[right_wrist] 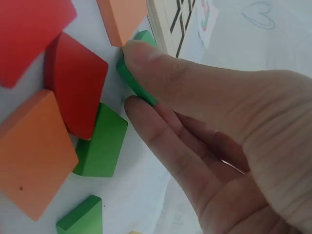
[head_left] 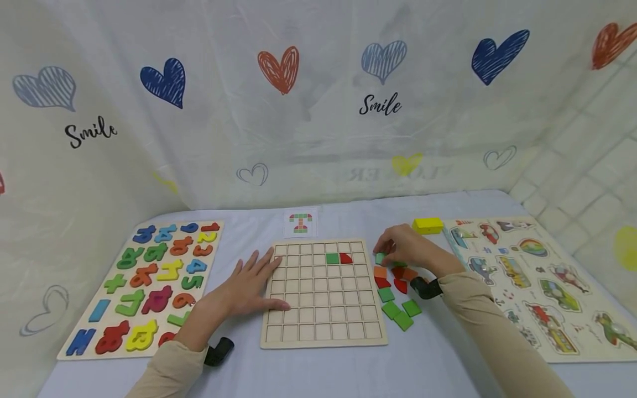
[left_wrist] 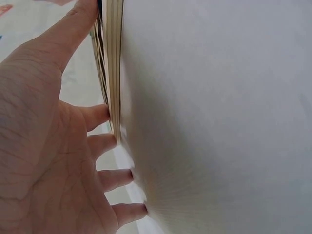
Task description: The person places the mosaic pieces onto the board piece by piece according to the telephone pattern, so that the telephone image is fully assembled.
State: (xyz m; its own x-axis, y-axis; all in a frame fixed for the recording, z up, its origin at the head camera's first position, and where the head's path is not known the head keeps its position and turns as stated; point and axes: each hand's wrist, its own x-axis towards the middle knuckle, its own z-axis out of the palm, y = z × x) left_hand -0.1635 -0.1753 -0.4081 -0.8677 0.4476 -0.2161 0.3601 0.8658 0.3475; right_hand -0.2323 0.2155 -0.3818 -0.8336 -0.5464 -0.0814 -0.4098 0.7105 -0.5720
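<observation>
A wooden grid board [head_left: 323, 317] lies on the white cloth. One green square tile [head_left: 332, 258] and a red quarter-round tile [head_left: 345, 258] sit side by side in its upper cells. My left hand [head_left: 246, 290] spreads its fingers over the board's left edge, thumb on the grid, some fingertips touching the cloth. Just off the board's right edge, my right hand [head_left: 408, 247] pinches a green tile [right_wrist: 134, 80] between thumb and fingers. Below it lie loose pieces: an orange tile [right_wrist: 36, 156], a red tile [right_wrist: 80, 85] and several green squares [head_left: 403, 320].
A pattern card [head_left: 301, 223] lies behind the board. On the left is a puzzle board of coloured numbers [head_left: 99, 309]; on the right, a picture puzzle board [head_left: 505, 298]. A yellow block [head_left: 427, 225] stands beyond the right hand. A printed curtain [head_left: 318, 138] hangs behind.
</observation>
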